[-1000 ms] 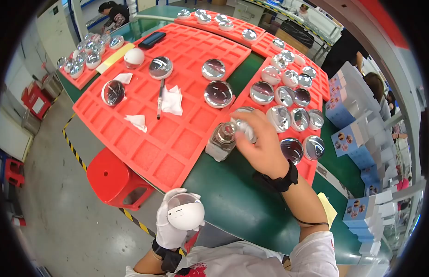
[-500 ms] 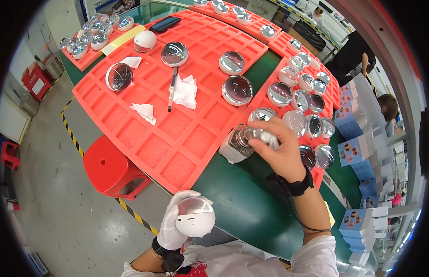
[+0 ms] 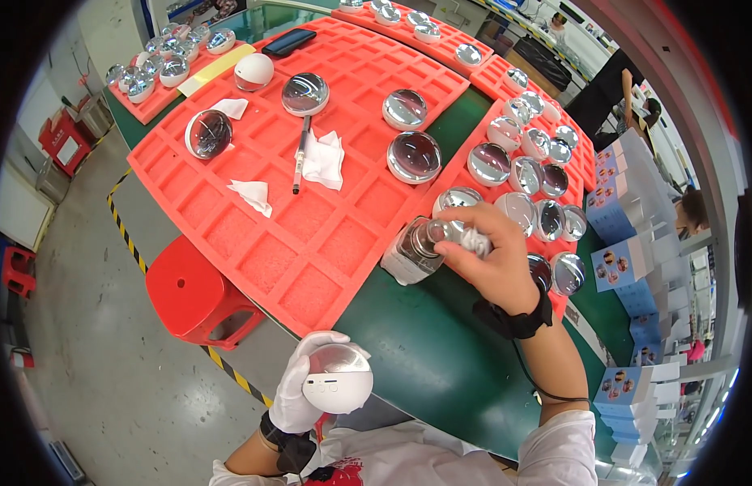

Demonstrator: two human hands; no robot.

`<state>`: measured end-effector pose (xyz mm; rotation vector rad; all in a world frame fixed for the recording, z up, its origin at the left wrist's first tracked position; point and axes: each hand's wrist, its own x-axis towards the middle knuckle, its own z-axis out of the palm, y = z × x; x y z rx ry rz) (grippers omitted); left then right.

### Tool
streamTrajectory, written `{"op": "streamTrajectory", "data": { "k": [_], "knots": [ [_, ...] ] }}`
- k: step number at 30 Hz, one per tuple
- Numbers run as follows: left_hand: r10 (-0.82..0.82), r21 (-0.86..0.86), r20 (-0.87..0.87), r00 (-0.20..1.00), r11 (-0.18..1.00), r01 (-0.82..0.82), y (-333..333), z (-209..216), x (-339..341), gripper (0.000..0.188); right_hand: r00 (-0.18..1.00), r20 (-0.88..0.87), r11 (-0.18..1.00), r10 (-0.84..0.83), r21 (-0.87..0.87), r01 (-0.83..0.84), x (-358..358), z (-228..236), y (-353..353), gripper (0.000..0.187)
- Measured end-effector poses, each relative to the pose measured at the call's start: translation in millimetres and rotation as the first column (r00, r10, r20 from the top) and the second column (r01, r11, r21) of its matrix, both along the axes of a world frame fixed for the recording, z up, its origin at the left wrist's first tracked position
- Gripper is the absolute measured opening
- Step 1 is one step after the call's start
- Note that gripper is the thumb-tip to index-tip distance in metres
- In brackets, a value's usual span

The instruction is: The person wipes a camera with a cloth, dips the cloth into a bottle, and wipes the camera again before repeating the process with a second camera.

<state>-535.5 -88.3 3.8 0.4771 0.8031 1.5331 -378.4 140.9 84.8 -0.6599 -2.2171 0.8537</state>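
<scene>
My left hand (image 3: 291, 398), in a white glove, is closed round a white ball-shaped device (image 3: 340, 390) with a clear dome on top and small slots and buttons on its side. It is held over the table's near edge. My bare right hand (image 3: 499, 261) pinches a clear glass stopper (image 3: 450, 232) beside the neck of a square glass bottle (image 3: 410, 256). A crumpled white wipe (image 3: 475, 241) is tucked in the same hand. The bottle stands on the green table against the red foam tray; whether the stopper touches its neck I cannot tell.
The red foam tray (image 3: 266, 263) carries several domed balls (image 3: 414, 157), a pen (image 3: 301, 154), white wipes (image 3: 323, 162) and a black phone (image 3: 289, 42). More full trays lie right and behind. Blue boxes (image 3: 619, 266) line the right side. A red stool (image 3: 181, 283) stands left.
My left hand has shifted slightly left and turned the device a little. My right hand stays at the bottle with only a slight shift. A person at the far right has moved.
</scene>
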Motion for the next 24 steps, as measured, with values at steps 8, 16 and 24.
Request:
{"op": "streamTrajectory", "data": {
  "k": [8,16,24],
  "knots": [
    [-0.038,0.009,0.011,0.999,0.999,0.038,2,-1,2,0.063,0.988,0.114,0.994,0.102,0.021,-0.105,11,14,14,0.029],
    [0.033,-0.052,-0.098,0.995,0.998,-0.038,8,7,14,0.064,0.962,0.199,0.979,0.185,0.046,-0.197,15,30,24,0.027],
    [-0.006,-0.042,-0.033,0.999,0.999,0.005,16,-4,7,0.063,0.957,0.181,0.973,0.228,-0.072,-0.218,15,30,32,0.031]
  ]
}}
